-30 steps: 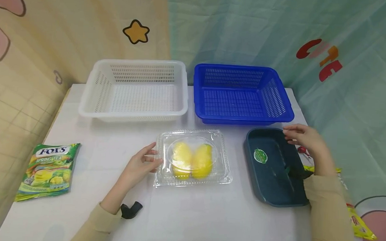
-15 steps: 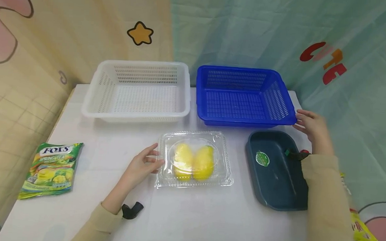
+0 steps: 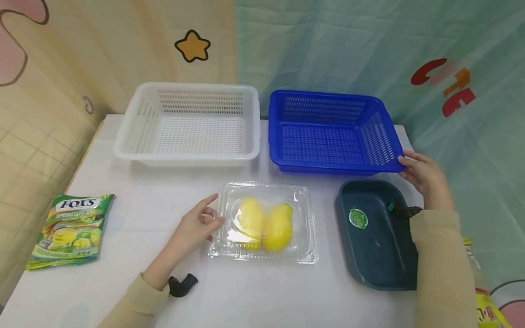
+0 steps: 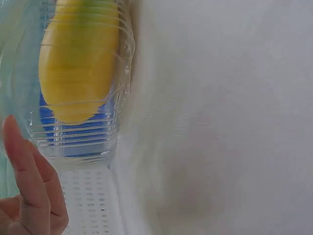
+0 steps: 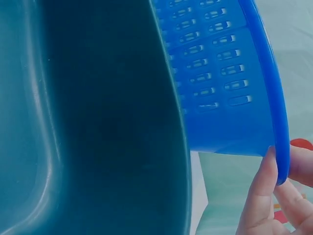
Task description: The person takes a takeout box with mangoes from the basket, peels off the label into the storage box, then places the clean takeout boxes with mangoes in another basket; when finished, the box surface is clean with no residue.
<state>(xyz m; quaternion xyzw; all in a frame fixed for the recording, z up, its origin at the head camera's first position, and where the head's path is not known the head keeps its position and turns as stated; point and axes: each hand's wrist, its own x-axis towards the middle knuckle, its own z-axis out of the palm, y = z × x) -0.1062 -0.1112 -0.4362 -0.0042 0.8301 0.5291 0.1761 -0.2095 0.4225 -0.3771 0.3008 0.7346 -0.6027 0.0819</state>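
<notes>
In the head view, my left hand (image 3: 198, 222) is at the left edge of a clear plastic clamshell container (image 3: 305, 234), its thumb tip overlapping the rim. Two yellow mangoes (image 3: 278, 228) lie inside under the lid. The left wrist view shows fairly straight fingers (image 4: 32, 183) beside the container, with one mango (image 4: 80, 63) through its ribbed wall. My right hand (image 3: 424, 176) pinches the front right corner of a blue plastic basket (image 3: 332, 167); thumb and fingers are on either side of its rim (image 5: 274, 88) in the right wrist view.
A white basket (image 3: 188, 159) stands left of the blue one. Under my right forearm sits a dark green tray (image 3: 373, 237) with a round sticker. A candy bag (image 3: 72, 229) lies at the far left, and a yellow packet (image 3: 493, 318) at the right edge.
My right hand has moved from over the green tray back to the blue basket's corner and taken hold of its rim. The clear container has shifted slightly beside my left hand.
</notes>
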